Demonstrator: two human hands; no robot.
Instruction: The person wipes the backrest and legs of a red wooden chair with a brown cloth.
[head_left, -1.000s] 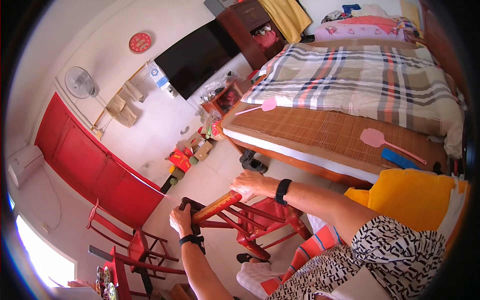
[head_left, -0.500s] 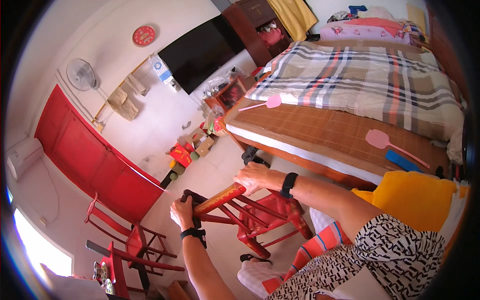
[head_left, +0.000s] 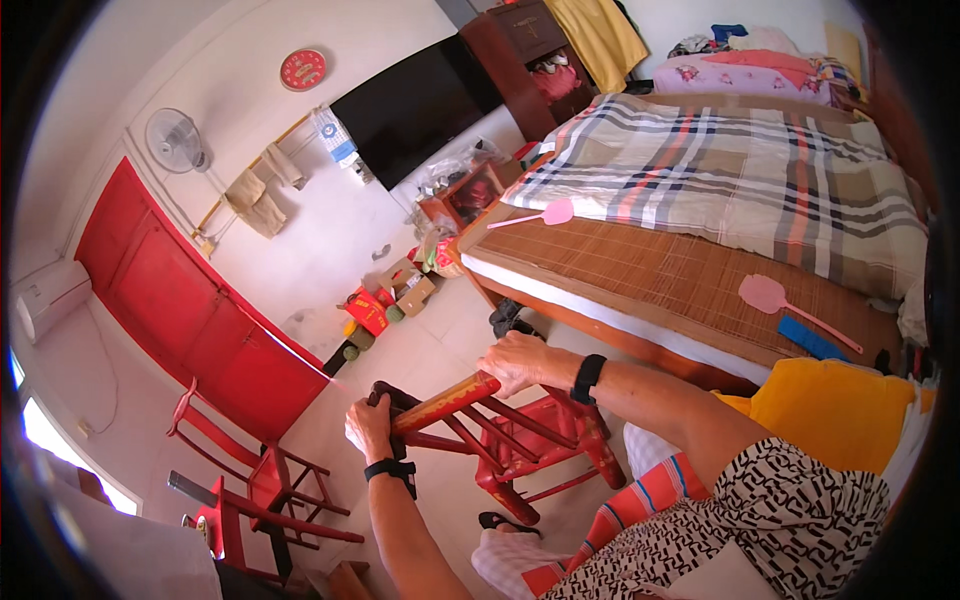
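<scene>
Worn red paint covers a small wooden chair (head_left: pixel 535 432), tilted in front of me, with bars running between its thick rail and its seat. Yellowish patches show on the rail (head_left: pixel 445 405). My left hand (head_left: pixel 368 425) is closed around the dark end at its left. At the rail's right end, my right hand (head_left: pixel 515 362) is closed with bent fingers over the wood; part of its grip is hidden. Both wrists wear black bands. Below the chair, a dark sandal (head_left: pixel 508 524) is on a foot, and a red striped cloth (head_left: pixel 640 512) lies beside my lap.
A bed (head_left: pixel 640 265) with a brown mat and plaid quilt (head_left: pixel 740 170) stands at the right, holding two pink fly swatters (head_left: pixel 762 294). Another red chair (head_left: pixel 270 480) is at the left, before a red door (head_left: pixel 190 310). Boxes (head_left: pixel 412 292) sit by the wall.
The whole view has shifted slightly, with the room appearing a little further right and lower. Both hands keep the same hold on the chair.
</scene>
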